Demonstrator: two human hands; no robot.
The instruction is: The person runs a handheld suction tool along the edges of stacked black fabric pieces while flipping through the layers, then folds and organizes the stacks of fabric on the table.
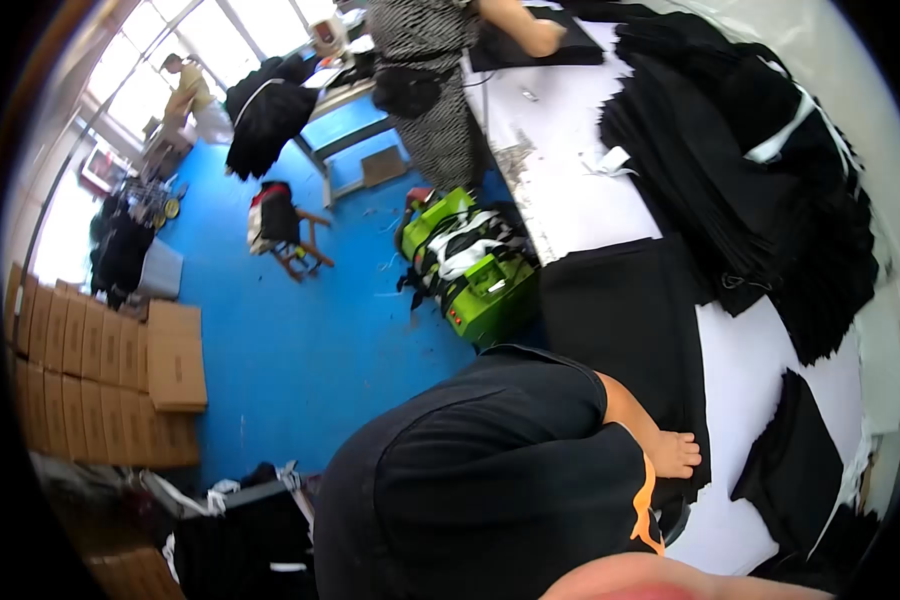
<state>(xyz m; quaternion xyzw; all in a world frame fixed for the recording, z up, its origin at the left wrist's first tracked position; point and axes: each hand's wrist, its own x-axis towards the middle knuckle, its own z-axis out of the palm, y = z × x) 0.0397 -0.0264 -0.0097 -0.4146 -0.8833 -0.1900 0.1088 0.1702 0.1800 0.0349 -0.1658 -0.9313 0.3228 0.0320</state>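
My left hand (677, 455) rests on a folded stack of black cloth (625, 310) near its right edge. Its fingers lie slightly apart on the fabric and grip nothing that I can see. Only a blurred part of my right arm shows along the bottom edge; the right hand itself is out of frame. The black cloth lies on a white tabletop (735, 370). Beyond it sits a large heap of layered black pieces (710, 170) with white strips on it. A smaller black piece (795, 460) lies to the right of my hand.
A green bin (505, 305) of fabric scraps stands by the table. Another person (425, 110) works at the far end, arm over black cloth. A wooden stool (295, 235) is on the blue floor (270, 350); cardboard boxes (175, 355) are stacked at left.
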